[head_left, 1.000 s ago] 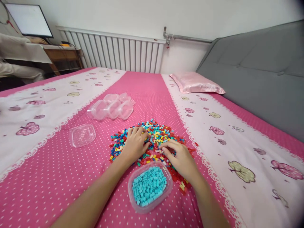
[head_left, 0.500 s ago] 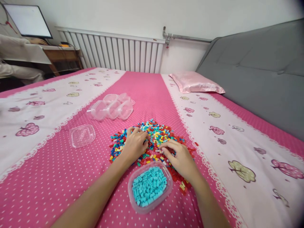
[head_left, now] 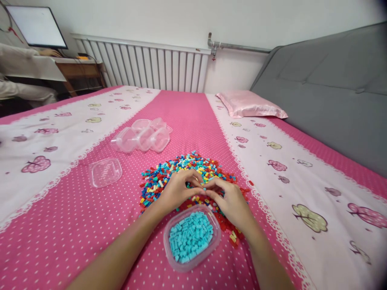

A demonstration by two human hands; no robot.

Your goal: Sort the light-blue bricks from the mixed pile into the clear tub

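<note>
While both hands work just beyond the box [head_left: 180, 267], the step in hand looks like picking single bricks out of the mixed pile and passing them between the fingers. The box sits on the bed [head_left: 75, 217] with its top uncovered, and its bricks [head_left: 190, 237] are all light blue as far as can be seen.

The left hand [head_left: 202, 187] reaches past the box's left side, thumb and forefinger curved into a ring whose tips meet those of the right hand [head_left: 206, 190], which comes in from the box's right. A small blue brick [head_left: 204, 189] shows where the tips come together. Each grip is narrowed nearly to a pinch, but I cannot tell which one bears the brick, or whether other bricks are tucked in the palms.

The pile [head_left: 157, 181] spreads beyond the box and round its right side, partly under the hands. The lid [head_left: 105, 173] lies flat, left of the box and farther off; the spare tubs [head_left: 142, 137] rest well beyond it.

The next move, I judge, calls for one firm pinch and one light release, with the wrists kept off the box's rim.
</note>
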